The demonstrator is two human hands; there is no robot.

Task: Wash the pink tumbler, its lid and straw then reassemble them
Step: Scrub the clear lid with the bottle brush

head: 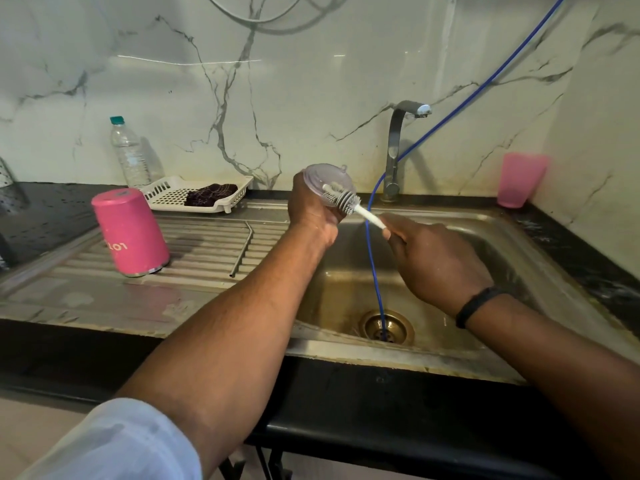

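Observation:
The pink tumbler (131, 232) stands upside down on the ribbed steel drainboard (207, 247). A metal straw (243, 247) lies on the ribs to its right. My left hand (311, 211) grips the clear round lid (329, 180) above the left edge of the sink. My right hand (433, 258) holds the white handle of a grey bottle brush (344, 199), whose bristles press against the lid's face.
The steel sink (450, 237) has a brass drain (388, 329) with a blue hose (372, 244) running into it. A tap (398, 147) stands behind. A white tray (166, 195) with a dark cloth, a plastic bottle (129, 154) and a pink cup (519, 180) sit around.

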